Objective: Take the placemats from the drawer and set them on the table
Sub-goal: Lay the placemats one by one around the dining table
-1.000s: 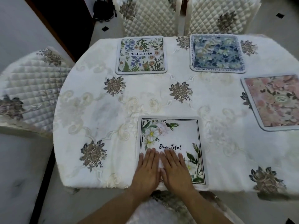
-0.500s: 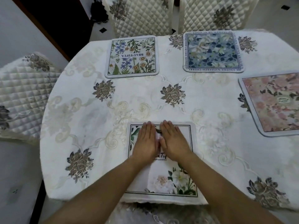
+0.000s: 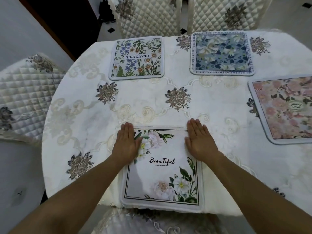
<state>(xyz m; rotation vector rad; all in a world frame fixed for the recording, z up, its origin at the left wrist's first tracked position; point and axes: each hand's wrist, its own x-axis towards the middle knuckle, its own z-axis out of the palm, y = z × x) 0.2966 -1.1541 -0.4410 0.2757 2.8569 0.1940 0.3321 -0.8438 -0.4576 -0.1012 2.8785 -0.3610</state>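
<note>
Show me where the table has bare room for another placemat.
The table is barest on its left, between the wildflower placemat and the left hand. A bare strip runs across the middle, beyond the white placemat. Crowded on the right, where the blue placemat and pink placemat sit close.

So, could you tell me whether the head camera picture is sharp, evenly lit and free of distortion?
Head view: light soft and even, no glare on the white placemat with black Beautiful lettering; that lettering reads sharply, the tiny line under it does not; wide-angle bowing curves the edge of the white embroidered tablecloth; the pink floral placemat is cut by the right edge.
</note>
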